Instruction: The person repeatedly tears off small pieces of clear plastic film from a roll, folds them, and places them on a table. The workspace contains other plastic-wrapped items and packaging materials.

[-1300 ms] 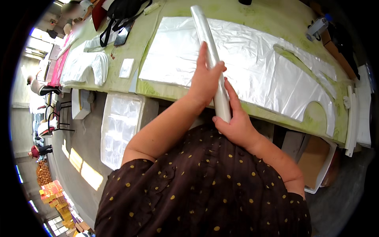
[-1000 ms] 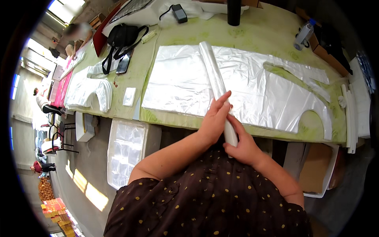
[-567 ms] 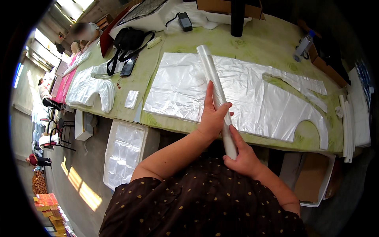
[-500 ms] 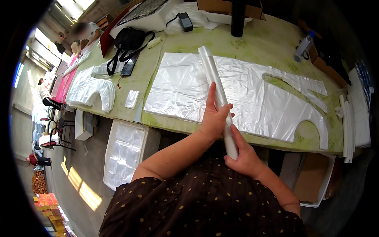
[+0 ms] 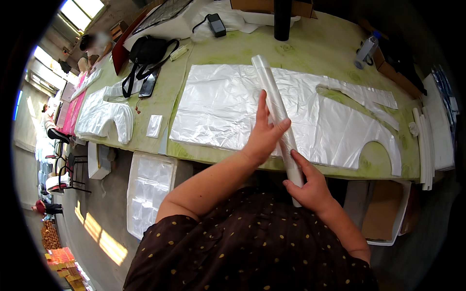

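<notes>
A dark top with yellow dots (image 5: 242, 242) fills the bottom of the view, a bare forearm coming out on either side. The right hand (image 5: 313, 186) grips the lower end of a clear plastic roll (image 5: 277, 104), thumb across its face and fingers along its right side. Farther up the roll, the left hand (image 5: 264, 138) has its thumb laid over it and its forefinger straight out by the left edge; its other fingers are hidden, so I cannot tell how tightly they close. The roll slants away from the body, its upper end over a shiny white plastic sheet (image 5: 218, 104); whether it touches the sheet I cannot tell. The sheet lies flat on a green table (image 5: 233, 48), its right end cut in curves.

Below the table edge, a bin (image 5: 182, 172) of clear plastic pieces stands on the left, and a white-rimmed box (image 5: 403, 217) with brown cardboard inside on the right. On the table, left of the sheet, are a small white packet (image 5: 154, 126) and a white stack (image 5: 104, 121) with a curved notch. Beyond them a phone (image 5: 148, 86) lies beside a black bag (image 5: 147, 51). A blue-capped bottle (image 5: 367, 51) stands at the far right, a black cylinder (image 5: 282, 22) and a corded grey device (image 5: 216, 25) toward the back. In the upper left, a co-worker (image 5: 96, 46) sits by a pink strip (image 5: 75, 114)
</notes>
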Tool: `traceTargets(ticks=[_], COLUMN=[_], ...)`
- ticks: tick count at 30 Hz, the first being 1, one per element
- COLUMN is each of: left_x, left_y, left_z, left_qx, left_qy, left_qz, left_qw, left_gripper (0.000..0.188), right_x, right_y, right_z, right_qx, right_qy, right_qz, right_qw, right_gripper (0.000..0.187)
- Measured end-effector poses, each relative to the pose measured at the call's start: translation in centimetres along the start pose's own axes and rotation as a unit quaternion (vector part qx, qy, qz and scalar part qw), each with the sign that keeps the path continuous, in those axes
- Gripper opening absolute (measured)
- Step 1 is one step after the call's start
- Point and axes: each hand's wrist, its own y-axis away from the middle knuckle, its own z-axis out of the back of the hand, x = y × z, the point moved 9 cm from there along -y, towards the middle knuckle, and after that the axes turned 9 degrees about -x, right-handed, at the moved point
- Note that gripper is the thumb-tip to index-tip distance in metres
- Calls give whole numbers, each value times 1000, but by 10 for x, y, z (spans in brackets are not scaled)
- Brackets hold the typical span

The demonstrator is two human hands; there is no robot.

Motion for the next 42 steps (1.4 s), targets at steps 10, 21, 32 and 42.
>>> traceTargets(ticks=[10, 21, 32, 42], left_x=[-53, -35, -19, -21], left_y=[-130, -152, -198, -204], left_z=[46, 24, 20, 18], left_qx=[42, 132, 115, 183], left_qy=[-211, -335, -580, -686], left_qz=[201, 282, 126, -8], left_qw=[956, 889, 797, 705], left_gripper=[78, 41, 32, 38], right_x=[-3, -10, -17, -78], right_y=[19, 25, 32, 228], right_z=[42, 46, 56, 138], right_qx=[46, 49, 102, 69], right_qy=[149, 139, 135, 133], right_qz=[-21, -36, -266, -377], right_qw=[988, 988, 949, 914], right_gripper=[75, 76, 97, 54])
